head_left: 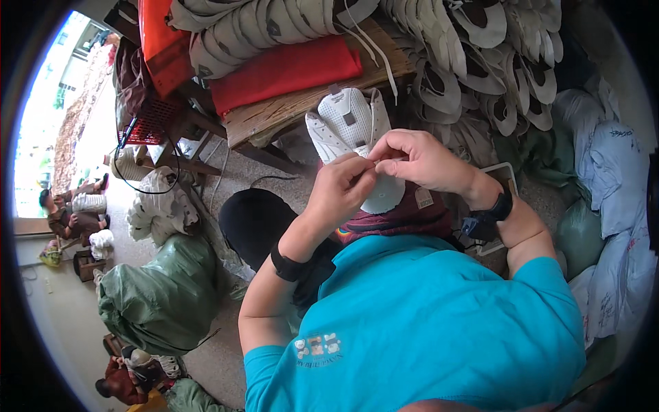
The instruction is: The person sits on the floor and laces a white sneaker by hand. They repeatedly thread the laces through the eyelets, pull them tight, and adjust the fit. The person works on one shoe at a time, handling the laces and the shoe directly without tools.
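On my lap lies a white shoe upper point(342, 118) with a perforated tongue, dotted side flaps and a rounded toe end. My left hand point(341, 184) is at its left edge, thumb and fingers pinched together. From the other side my right hand point(420, 159) comes in, and its thumb and forefinger close in a pinch that meets the left fingertips. Both pinches are over the middle of the upper, at the base of the tongue. Whatever small piece is between the fingers is hidden by them.
Ahead stands a wooden bench point(302, 103) with a red cloth point(288, 74) and rows of stacked shoe uppers point(264, 31). More uppers point(480, 62) hang in bunches at the right. White sacks point(614, 178) line the right side; a green sack point(161, 295) sits left. Other people point(123, 381) work at far left.
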The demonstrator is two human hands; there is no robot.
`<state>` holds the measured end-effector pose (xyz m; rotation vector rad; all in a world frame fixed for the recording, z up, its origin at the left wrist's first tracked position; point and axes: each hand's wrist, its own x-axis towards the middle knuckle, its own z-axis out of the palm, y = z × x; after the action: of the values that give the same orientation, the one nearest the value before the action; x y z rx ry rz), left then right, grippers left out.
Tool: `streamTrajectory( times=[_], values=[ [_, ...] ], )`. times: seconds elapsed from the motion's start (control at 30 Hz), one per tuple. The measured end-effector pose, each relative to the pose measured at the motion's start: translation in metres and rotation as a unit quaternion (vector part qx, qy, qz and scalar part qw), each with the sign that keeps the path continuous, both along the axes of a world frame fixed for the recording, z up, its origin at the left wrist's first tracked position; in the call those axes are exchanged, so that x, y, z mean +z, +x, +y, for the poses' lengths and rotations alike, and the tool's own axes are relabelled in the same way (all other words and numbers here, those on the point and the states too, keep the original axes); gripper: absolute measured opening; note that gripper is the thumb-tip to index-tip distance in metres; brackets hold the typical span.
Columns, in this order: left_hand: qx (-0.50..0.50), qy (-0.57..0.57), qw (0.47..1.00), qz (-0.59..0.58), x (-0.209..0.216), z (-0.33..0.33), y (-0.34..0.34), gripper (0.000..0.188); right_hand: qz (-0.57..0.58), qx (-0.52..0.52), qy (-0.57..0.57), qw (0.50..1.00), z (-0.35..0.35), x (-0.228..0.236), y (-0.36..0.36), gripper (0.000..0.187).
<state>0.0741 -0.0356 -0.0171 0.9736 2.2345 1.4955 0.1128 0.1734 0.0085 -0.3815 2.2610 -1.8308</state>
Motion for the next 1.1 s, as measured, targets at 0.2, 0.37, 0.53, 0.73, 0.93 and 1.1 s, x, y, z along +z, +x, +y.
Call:
streamTrajectory(
  times=[0.2,0.37,0.53,0.73,0.93,1.1],
  values=[
    [0.046,0.073,0.988,-0.124,-0.017,0.000,-0.005,0.016,0.084,0.011,0.085,0.993,0.008,-0.005,-0.015,0.010],
    [0.154,0.093,0.982,-0.064,-0.032,0.003,-0.020,0.018,0.116,-0.124,0.086,0.982,0.004,-0.038,-0.024,0.007],
    [0.159,-0.005,0.983,0.096,-0.027,0.009,-0.013,0.027,0.126,-0.156,0.055,0.978,-0.002,-0.059,-0.024,0.010],
    [0.150,-0.001,0.983,0.103,-0.032,0.007,-0.010,0.031,0.188,-0.139,0.137,0.963,-0.010,-0.048,-0.021,0.011],
    [0.147,-0.002,0.984,0.102,-0.034,0.007,-0.010,0.029,0.090,-0.123,0.049,0.987,-0.004,-0.051,-0.028,0.009],
    [0.150,-0.012,0.982,0.111,-0.034,0.008,-0.011,0.028,0.122,-0.082,0.089,0.985,-0.004,-0.045,-0.036,0.011]
  ],
)
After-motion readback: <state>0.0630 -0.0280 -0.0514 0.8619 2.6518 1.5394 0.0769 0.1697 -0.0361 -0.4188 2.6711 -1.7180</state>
